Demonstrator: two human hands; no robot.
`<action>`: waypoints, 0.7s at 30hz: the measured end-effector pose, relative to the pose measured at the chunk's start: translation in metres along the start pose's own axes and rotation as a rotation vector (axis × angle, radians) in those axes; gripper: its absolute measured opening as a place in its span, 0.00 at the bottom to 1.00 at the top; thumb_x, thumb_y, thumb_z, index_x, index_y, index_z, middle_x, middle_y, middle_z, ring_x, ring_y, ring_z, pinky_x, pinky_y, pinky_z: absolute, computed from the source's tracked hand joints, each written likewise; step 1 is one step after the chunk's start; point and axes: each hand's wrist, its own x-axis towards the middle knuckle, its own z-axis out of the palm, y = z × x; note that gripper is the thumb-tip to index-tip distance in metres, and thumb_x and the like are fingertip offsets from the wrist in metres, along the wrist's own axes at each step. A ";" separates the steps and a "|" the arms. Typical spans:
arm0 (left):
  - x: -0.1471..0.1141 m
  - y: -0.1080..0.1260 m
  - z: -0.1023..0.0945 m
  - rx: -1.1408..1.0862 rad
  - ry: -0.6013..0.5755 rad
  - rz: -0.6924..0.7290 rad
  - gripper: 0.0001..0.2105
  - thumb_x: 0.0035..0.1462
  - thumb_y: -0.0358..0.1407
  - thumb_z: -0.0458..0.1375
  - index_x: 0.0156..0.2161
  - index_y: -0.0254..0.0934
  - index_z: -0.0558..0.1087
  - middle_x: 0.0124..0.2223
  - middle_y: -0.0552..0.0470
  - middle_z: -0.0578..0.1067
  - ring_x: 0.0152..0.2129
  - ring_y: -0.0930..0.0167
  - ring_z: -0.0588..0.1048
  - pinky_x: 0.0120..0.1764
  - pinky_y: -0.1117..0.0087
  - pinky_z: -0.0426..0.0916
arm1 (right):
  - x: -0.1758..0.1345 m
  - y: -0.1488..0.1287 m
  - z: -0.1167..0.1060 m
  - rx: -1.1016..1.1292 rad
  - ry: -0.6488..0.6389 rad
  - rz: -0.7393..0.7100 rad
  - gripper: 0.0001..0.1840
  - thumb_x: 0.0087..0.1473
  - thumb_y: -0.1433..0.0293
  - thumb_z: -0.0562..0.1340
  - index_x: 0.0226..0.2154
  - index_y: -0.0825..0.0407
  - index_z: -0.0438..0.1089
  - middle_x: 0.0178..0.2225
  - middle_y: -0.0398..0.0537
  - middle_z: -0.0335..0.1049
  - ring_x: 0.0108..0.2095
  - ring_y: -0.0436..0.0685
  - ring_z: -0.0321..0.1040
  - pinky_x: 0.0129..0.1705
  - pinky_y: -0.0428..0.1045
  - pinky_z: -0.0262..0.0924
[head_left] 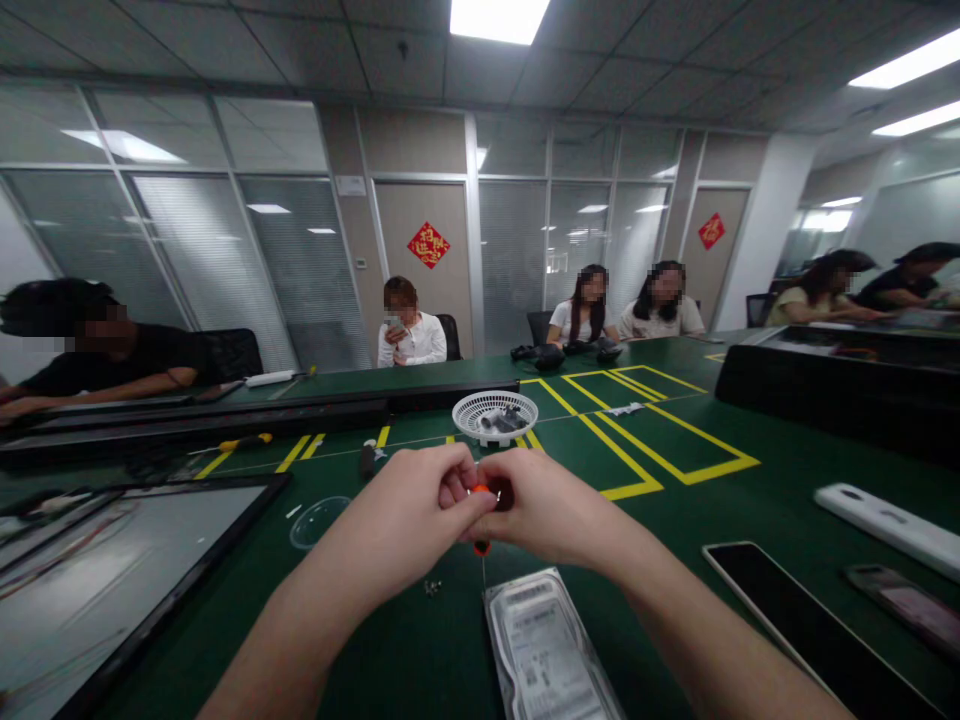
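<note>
My left hand (416,515) and my right hand (544,505) meet in front of me, fingers closed around a small orange-and-black screwdriver (481,549). Its handle is mostly hidden by the fingers, and a thin shaft points down from it. Small shiny bits show between the fingertips, too small to name. Below the hands a silver hard drive (551,645) with a printed label lies on the table, its upper left corner near the screwdriver's tip. Whether the tip touches the drive I cannot tell. Several small screws (432,588) lie loose to the left of the drive.
On the green table (420,660) are a white basket of dark parts (495,415), a clear lid (319,522), a yellow-handled tool (244,442) and a dark panel (187,540). A phone (810,630) and a white bar (892,525) lie right. Several people sit around the table.
</note>
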 end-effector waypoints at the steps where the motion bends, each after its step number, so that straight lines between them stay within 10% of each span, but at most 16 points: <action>1: -0.001 0.001 -0.002 0.004 -0.005 -0.007 0.10 0.61 0.43 0.58 0.35 0.38 0.75 0.30 0.53 0.77 0.28 0.68 0.75 0.30 0.70 0.64 | 0.000 0.000 -0.001 0.003 -0.011 0.001 0.13 0.49 0.60 0.71 0.33 0.52 0.75 0.29 0.45 0.76 0.28 0.54 0.68 0.26 0.46 0.52; 16: -0.004 0.009 -0.008 0.030 -0.012 -0.024 0.07 0.61 0.38 0.58 0.35 0.39 0.75 0.31 0.55 0.77 0.28 0.71 0.74 0.30 0.72 0.64 | 0.002 -0.001 0.003 -0.019 0.004 0.028 0.16 0.48 0.57 0.72 0.32 0.52 0.74 0.28 0.45 0.75 0.28 0.54 0.68 0.25 0.46 0.51; 21: -0.004 0.005 -0.010 0.046 -0.001 0.030 0.06 0.62 0.37 0.57 0.39 0.40 0.77 0.37 0.54 0.80 0.34 0.69 0.76 0.36 0.70 0.66 | -0.002 -0.006 -0.005 0.055 -0.010 -0.007 0.13 0.51 0.70 0.67 0.42 0.50 0.74 0.36 0.47 0.77 0.33 0.55 0.71 0.29 0.46 0.54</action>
